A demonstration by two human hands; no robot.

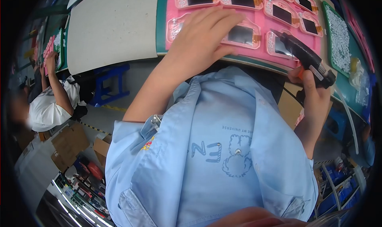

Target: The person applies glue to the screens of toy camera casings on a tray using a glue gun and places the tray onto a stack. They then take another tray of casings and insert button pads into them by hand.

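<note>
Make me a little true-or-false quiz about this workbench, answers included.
1. The right hand holds a black tool. True.
2. The left hand grips an identical tool. False: it is spread over the pink casings, with no tool visible.
3. Several casings have dark rectangular screens. True.
4. The green tray of small pale parts is left of the casings. False: it is to their right.
5. The casings lie on a pink mat. True.

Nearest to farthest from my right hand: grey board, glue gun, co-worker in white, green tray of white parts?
1. Glue gun, in the right hand.
2. Green tray of white parts, right.
3. Grey board, beyond the left hand.
4. Co-worker in white, far left.
</note>
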